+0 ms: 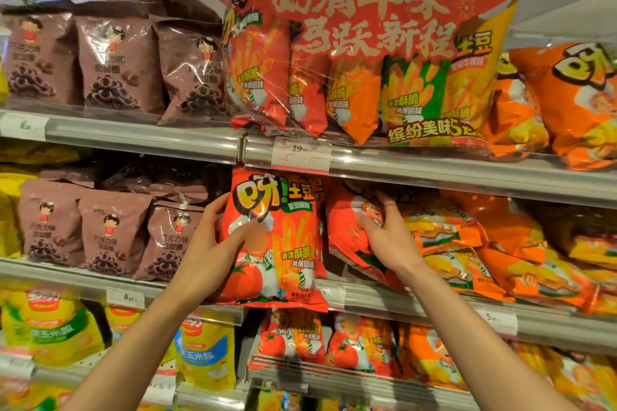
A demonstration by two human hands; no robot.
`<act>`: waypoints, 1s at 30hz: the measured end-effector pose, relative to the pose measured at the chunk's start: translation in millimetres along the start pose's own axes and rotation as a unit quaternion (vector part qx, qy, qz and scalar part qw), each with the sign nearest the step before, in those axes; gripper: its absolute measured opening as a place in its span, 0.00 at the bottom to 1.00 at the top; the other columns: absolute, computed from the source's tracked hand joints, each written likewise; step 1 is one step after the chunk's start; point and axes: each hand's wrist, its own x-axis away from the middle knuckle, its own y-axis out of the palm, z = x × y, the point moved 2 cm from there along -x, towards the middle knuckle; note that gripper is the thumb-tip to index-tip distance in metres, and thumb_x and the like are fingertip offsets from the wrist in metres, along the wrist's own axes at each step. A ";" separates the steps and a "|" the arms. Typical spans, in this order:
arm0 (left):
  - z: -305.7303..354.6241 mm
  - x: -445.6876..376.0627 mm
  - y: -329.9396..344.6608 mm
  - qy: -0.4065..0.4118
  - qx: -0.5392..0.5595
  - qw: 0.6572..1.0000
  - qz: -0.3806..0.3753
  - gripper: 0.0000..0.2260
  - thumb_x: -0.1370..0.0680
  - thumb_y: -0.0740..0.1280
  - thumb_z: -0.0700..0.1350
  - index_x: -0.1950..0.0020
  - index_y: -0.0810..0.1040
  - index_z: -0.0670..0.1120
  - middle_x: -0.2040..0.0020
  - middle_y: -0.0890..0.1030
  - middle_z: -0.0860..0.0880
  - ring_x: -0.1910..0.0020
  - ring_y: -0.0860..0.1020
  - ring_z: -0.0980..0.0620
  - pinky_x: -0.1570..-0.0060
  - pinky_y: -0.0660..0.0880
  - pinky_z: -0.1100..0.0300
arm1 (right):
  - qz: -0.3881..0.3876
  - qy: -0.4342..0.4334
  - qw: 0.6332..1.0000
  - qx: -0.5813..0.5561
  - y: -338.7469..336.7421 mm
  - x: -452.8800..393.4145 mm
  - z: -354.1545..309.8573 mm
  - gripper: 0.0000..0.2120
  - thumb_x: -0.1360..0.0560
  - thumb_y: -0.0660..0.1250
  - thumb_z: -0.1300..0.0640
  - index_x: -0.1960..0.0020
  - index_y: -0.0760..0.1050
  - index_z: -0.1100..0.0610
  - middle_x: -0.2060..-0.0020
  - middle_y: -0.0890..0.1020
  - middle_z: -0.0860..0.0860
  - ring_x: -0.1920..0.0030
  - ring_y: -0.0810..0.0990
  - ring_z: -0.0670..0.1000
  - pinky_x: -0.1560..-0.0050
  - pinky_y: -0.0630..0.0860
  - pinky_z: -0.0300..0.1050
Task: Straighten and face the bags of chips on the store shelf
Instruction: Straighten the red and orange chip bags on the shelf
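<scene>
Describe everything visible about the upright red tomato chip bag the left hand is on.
The red tomato chip bag is glossy foil-like plastic, printed with yellow lettering, fries, a chef figure and a tomato. It stands upright, facing forward, on the middle shelf, its bottom seam overhanging the shelf rail. The left hand grips its left edge, thumb across the front. The right hand holds the tilted red bag beside it.

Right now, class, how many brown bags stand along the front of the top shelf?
3. Left brown bag at the frame's edge, middle brown bag beside it, right brown bag next to the big red multipack. More brown packs sit behind, partly hidden.
</scene>
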 end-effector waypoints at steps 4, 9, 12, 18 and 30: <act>0.4 -0.6 -5.8 -0.006 0.001 1.000 0.013 0.27 0.24 0.71 0.52 0.27 0.66 0.59 0.40 0.80 0.56 0.45 0.82 0.55 0.46 0.79 0.52 | 0.020 -0.015 0.998 -0.056 10.6 1.8 -3.3 0.29 0.18 0.64 0.51 0.21 0.57 0.52 0.33 0.71 0.47 0.35 0.68 0.45 0.39 0.63 0.38; -0.8 0.7 -6.8 -0.008 0.007 1.000 0.009 0.24 0.22 0.70 0.50 0.29 0.67 0.59 0.40 0.80 0.56 0.46 0.83 0.55 0.47 0.80 0.54 | 0.069 -0.045 0.997 0.000 29.4 -12.4 -5.6 0.28 0.18 0.61 0.52 0.22 0.56 0.59 0.28 0.68 0.58 0.28 0.67 0.57 0.28 0.64 0.49; -2.3 0.4 -7.2 -0.007 -0.002 1.000 0.006 0.24 0.22 0.71 0.51 0.28 0.67 0.59 0.39 0.81 0.56 0.46 0.83 0.57 0.45 0.79 0.53 | 0.065 -0.079 0.983 0.153 37.0 -22.5 6.4 0.27 0.18 0.60 0.51 0.25 0.60 0.65 0.31 0.70 0.64 0.32 0.69 0.64 0.30 0.66 0.54; -0.4 2.6 -4.7 0.000 -0.017 1.000 0.008 0.25 0.22 0.70 0.51 0.26 0.66 0.59 0.41 0.80 0.58 0.48 0.82 0.62 0.52 0.76 0.65 | -0.004 -0.070 0.933 0.353 39.2 -26.4 29.2 0.39 0.20 0.55 0.36 0.21 0.51 0.62 0.32 0.73 0.64 0.34 0.74 0.64 0.34 0.69 0.56; -2.3 -0.1 6.1 0.009 -0.017 1.000 -0.002 0.26 0.22 0.69 0.51 0.26 0.65 0.58 0.40 0.79 0.62 0.47 0.80 0.66 0.50 0.76 0.65 | 0.033 -0.061 0.879 0.472 44.1 -37.6 35.8 0.35 0.18 0.53 0.38 0.19 0.48 0.56 0.27 0.67 0.63 0.28 0.67 0.62 0.29 0.61 0.57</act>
